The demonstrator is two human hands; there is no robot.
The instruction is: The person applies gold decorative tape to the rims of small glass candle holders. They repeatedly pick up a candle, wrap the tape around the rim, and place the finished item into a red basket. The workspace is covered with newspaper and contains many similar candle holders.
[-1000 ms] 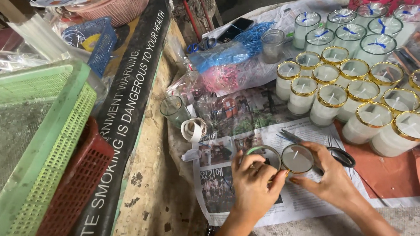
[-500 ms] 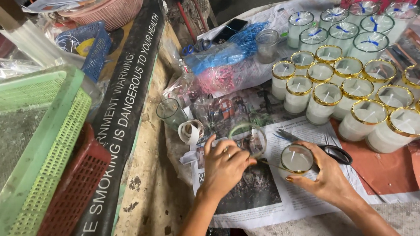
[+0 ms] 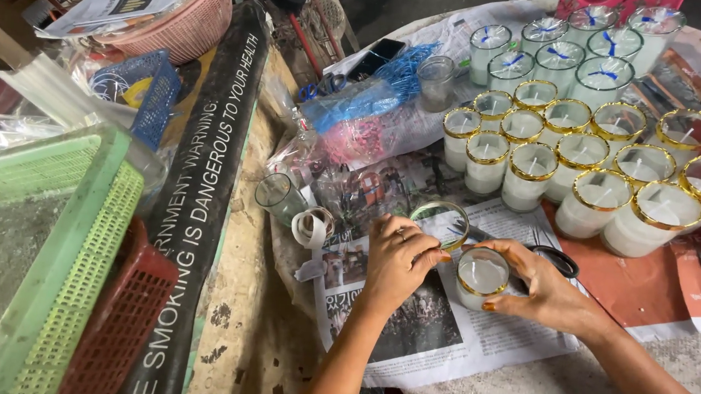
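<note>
My right hand [image 3: 546, 288] cups a small gold-rimmed glass filled with white wax [image 3: 482, 275] on a sheet of newspaper [image 3: 431, 340]. The fingertips of my left hand [image 3: 398, 258] pinch at that glass's left rim. Just behind my left hand lies an empty gold-rimmed glass [image 3: 443, 221]. Black scissors [image 3: 559, 260] are partly hidden under my right hand. A roll of white tape [image 3: 314, 226] and an empty clear glass [image 3: 277, 196] sit to the left.
Several gold-rimmed wax-filled glasses [image 3: 580, 158] crowd the right, with taller blue-wick ones [image 3: 574, 52] behind. Plastic bags [image 3: 368, 109] and a phone [image 3: 373, 58] lie at the back. Green [image 3: 80, 245], red [image 3: 120, 321] and pink [image 3: 184, 24] baskets and a black printed strip [image 3: 204, 196] fill the left.
My left hand has moved right, from beside the empty glass to the rim of the wax-filled glass. My right hand has stayed around that glass.
</note>
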